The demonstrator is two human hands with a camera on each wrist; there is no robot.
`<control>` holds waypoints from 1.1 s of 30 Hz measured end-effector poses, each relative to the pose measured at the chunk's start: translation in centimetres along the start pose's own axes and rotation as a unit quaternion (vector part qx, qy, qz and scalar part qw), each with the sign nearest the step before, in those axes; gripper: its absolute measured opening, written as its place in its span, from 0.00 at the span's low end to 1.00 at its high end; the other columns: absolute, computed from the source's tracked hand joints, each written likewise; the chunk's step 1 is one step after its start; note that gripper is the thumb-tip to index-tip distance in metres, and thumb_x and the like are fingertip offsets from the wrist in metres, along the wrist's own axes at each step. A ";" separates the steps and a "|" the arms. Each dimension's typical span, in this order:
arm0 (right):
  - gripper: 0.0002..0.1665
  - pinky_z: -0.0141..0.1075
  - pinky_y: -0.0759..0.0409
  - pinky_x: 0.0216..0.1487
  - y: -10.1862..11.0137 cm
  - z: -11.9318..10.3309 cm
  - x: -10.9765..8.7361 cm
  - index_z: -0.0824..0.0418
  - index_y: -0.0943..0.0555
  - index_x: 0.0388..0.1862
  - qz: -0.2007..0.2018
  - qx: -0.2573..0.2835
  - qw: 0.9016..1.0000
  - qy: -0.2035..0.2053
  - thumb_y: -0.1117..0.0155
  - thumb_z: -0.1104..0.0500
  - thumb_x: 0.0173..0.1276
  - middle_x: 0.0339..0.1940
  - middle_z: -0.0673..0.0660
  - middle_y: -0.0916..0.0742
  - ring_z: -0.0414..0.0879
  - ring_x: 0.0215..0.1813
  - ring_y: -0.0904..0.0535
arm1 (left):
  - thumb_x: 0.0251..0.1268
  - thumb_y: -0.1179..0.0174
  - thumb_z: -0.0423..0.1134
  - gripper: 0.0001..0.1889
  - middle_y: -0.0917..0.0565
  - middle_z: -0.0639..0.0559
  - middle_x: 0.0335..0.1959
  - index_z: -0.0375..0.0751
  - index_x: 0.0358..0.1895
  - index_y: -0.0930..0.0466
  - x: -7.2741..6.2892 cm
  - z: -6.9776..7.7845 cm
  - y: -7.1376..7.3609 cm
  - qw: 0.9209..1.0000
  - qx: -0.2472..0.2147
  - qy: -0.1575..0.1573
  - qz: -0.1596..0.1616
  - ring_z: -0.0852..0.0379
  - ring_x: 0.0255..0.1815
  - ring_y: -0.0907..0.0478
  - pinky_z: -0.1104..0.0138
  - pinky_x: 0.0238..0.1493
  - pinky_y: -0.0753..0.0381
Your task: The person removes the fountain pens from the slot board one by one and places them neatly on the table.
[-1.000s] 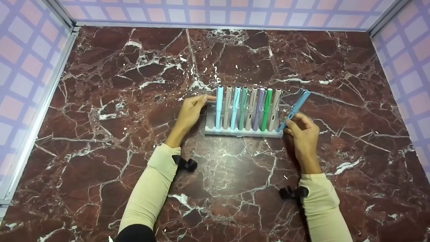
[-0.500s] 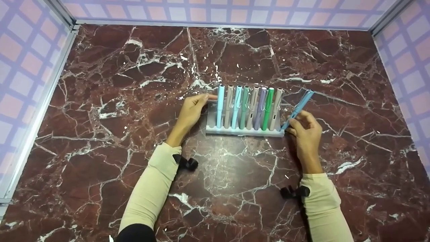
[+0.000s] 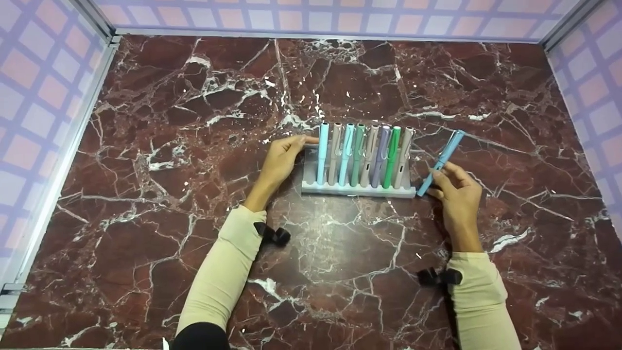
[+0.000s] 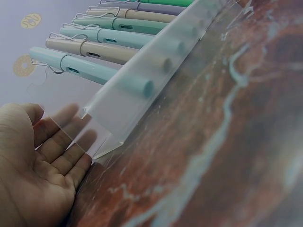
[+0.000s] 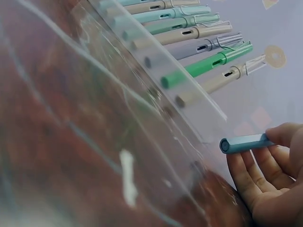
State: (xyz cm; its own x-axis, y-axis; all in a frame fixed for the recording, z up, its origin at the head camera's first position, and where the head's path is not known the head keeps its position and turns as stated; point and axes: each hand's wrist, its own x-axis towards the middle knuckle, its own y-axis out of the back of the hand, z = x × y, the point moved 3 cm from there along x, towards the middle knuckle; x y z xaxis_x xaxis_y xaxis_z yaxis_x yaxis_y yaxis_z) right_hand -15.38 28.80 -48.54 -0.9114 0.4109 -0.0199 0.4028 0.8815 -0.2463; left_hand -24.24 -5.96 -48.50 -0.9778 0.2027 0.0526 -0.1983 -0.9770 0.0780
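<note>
A clear pen stand (image 3: 357, 189) holds a row of several capped pens in light blue, beige, green and purple, such as the bright green pen (image 3: 391, 158). My left hand (image 3: 282, 155) is at the stand's left edge. In the left wrist view its fingers (image 4: 61, 153) lie nearly straight behind the clear plate, with the thumb by the plate's edge. My right hand (image 3: 459, 192) pinches a blue pen (image 3: 442, 160) between thumb and fingers. The pen tilts to the right, its lower end just off the stand's right corner. In the right wrist view the blue pen (image 5: 244, 143) points end-on towards the stand.
Both hands work over a dark red marbled table (image 3: 170, 233). Chequered panels (image 3: 320, 19) border it at the back and both sides. A black strap mount (image 3: 273, 234) sits on the left wrist, another mount (image 3: 440, 277) on the right.
The right hand has moved to the right with the blue pen, whose lower end has come away from the stand's right end. The left hand keeps its place at the stand.
</note>
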 end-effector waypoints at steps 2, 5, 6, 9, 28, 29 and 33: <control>0.21 0.30 0.14 0.27 0.4 -0.1 0.0 0.80 0.24 0.57 -0.008 0.001 1.000 -0.009 0.36 0.76 0.66 0.34 0.58 0.15 0.45 0.30 0.13 | 0.80 0.54 0.35 0.16 0.13 0.41 0.51 0.32 0.52 0.16 0.0 0.1 -0.1 1.000 -0.001 0.000 -0.001 0.47 0.53 0.16 0.65 0.64 0.22; 0.25 0.32 0.13 0.29 0.9 -0.3 0.0 0.73 0.24 0.63 -0.026 0.015 0.999 -0.028 0.37 0.76 0.66 0.37 0.58 0.15 0.48 0.31 0.13 | 0.81 0.54 0.35 0.16 0.13 0.40 0.51 0.32 0.52 0.16 0.0 0.2 -0.2 1.000 0.000 0.005 -0.003 0.47 0.53 0.16 0.65 0.64 0.22; 0.27 0.34 0.12 0.30 1.2 -0.4 0.0 0.70 0.25 0.64 -0.033 0.024 0.998 -0.037 0.37 0.76 0.66 0.38 0.59 0.15 0.49 0.32 0.13 | 0.81 0.54 0.35 0.16 0.13 0.41 0.51 0.32 0.52 0.16 0.0 0.2 -0.2 1.000 0.000 0.007 -0.003 0.47 0.53 0.16 0.65 0.64 0.22; 0.28 0.37 0.12 0.30 1.7 -0.6 0.0 0.68 0.26 0.65 -0.055 0.051 0.996 -0.053 0.36 0.75 0.66 0.40 0.61 0.15 0.51 0.33 0.13 | 0.81 0.54 0.35 0.16 0.13 0.41 0.52 0.33 0.52 0.16 0.0 0.1 -0.1 1.000 0.001 0.012 -0.002 0.49 0.53 0.16 0.66 0.64 0.22; 0.06 0.36 0.13 0.24 2.0 -0.4 0.1 0.66 0.20 0.43 -0.055 0.064 0.994 -0.064 0.41 0.73 0.71 0.30 0.59 0.14 0.49 0.26 0.14 | 0.81 0.53 0.38 0.16 0.13 0.40 0.51 0.34 0.51 0.15 0.1 0.2 0.2 1.000 0.004 0.009 0.000 0.47 0.53 0.16 0.62 0.61 0.20; 0.06 0.36 0.13 0.24 2.0 -0.4 0.1 0.66 0.19 0.42 -0.055 0.061 0.995 -0.064 0.41 0.73 0.71 0.29 0.58 0.14 0.48 0.26 0.14 | 0.81 0.53 0.38 0.16 0.13 0.41 0.51 0.34 0.51 0.16 0.1 0.2 0.2 1.000 0.004 0.008 0.000 0.47 0.53 0.16 0.62 0.61 0.20; 0.05 0.37 0.13 0.25 2.1 -0.4 -0.1 0.67 0.19 0.40 -0.057 0.057 0.995 -0.066 0.40 0.74 0.70 0.28 0.58 0.14 0.48 0.26 0.14 | 0.81 0.53 0.38 0.16 0.13 0.43 0.51 0.35 0.52 0.15 0.0 0.0 0.1 1.000 0.017 0.006 -0.001 0.51 0.53 0.17 0.65 0.63 0.22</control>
State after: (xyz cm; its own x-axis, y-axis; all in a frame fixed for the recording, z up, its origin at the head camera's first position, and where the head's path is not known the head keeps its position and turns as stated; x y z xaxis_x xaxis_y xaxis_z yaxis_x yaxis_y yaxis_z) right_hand -14.42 30.72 -48.71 -0.9564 0.2701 -0.1107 0.2919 0.8851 -0.3624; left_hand -24.30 -6.07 -48.52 -0.9781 0.2039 0.0414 -0.1982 -0.9737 0.1127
